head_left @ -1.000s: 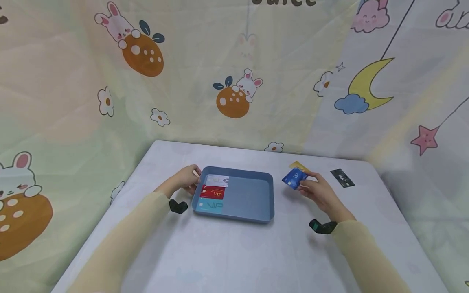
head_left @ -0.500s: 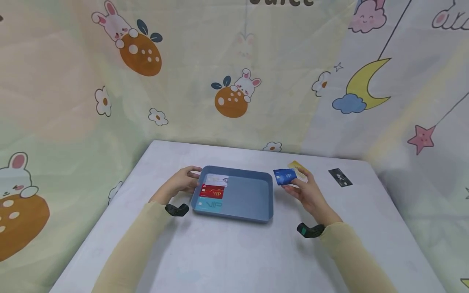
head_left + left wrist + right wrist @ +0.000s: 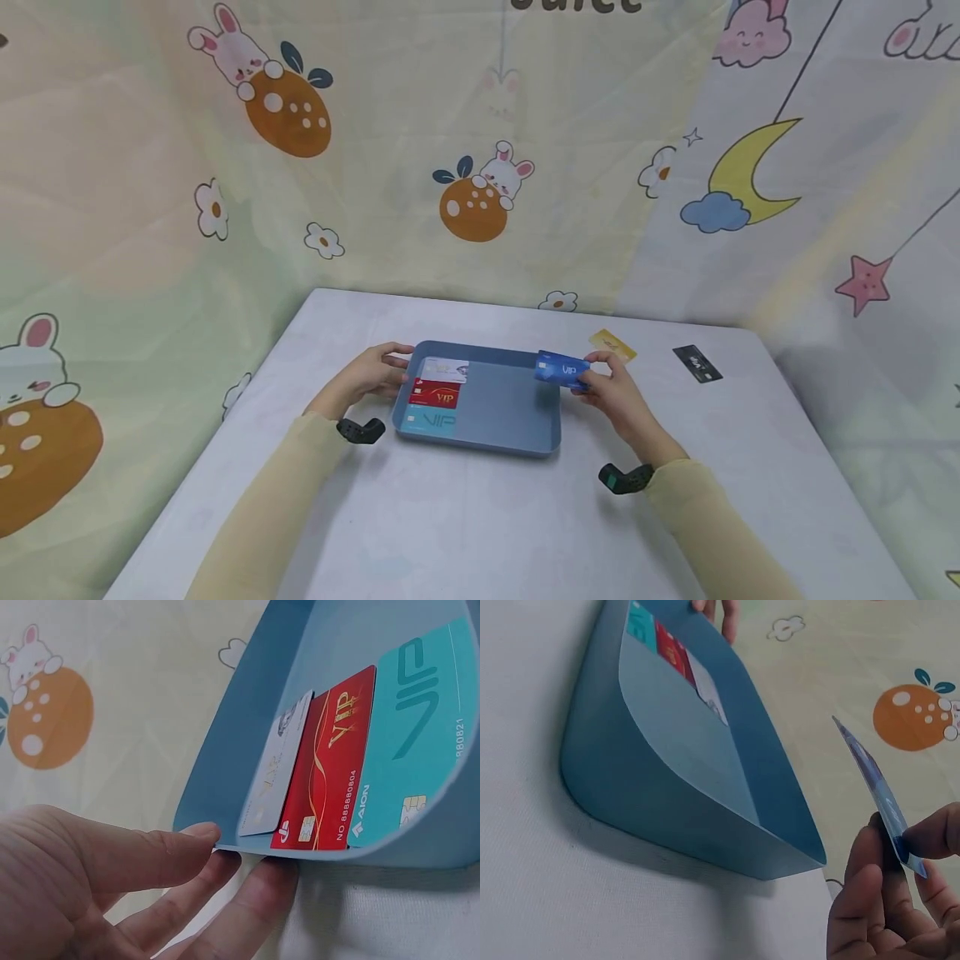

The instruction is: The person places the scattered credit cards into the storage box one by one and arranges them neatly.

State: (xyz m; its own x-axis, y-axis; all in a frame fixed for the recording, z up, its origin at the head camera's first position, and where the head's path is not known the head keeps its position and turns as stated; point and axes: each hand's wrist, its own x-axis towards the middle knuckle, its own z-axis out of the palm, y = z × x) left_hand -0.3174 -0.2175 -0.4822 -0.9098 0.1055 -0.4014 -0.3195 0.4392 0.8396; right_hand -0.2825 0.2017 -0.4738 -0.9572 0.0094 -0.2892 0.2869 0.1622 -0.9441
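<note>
My right hand (image 3: 618,400) pinches a blue VIP card (image 3: 558,368) by one end, thumb on one face and fingers on the other. The card overlaps the far right corner of a blue-grey tray (image 3: 502,417) in the head view; the right wrist view has it tilted, above rim height. At the tray's left side, my left hand (image 3: 363,383) holds the rim, thumb (image 3: 172,855) on top and fingers against the outer wall. Along the left inside of the tray lie a white card (image 3: 277,772), a red VIP card (image 3: 330,761) and a teal VIP card (image 3: 420,712).
A yellow card (image 3: 613,342) lies on the white table (image 3: 465,525) behind my right hand. Farther right is a black card (image 3: 697,364). A cartoon-printed cloth (image 3: 390,167) hangs behind the table.
My right hand has carried the blue card leftward, from beside the yellow card to the tray's right corner, turning it more level. My left hand stays at the tray's left rim.
</note>
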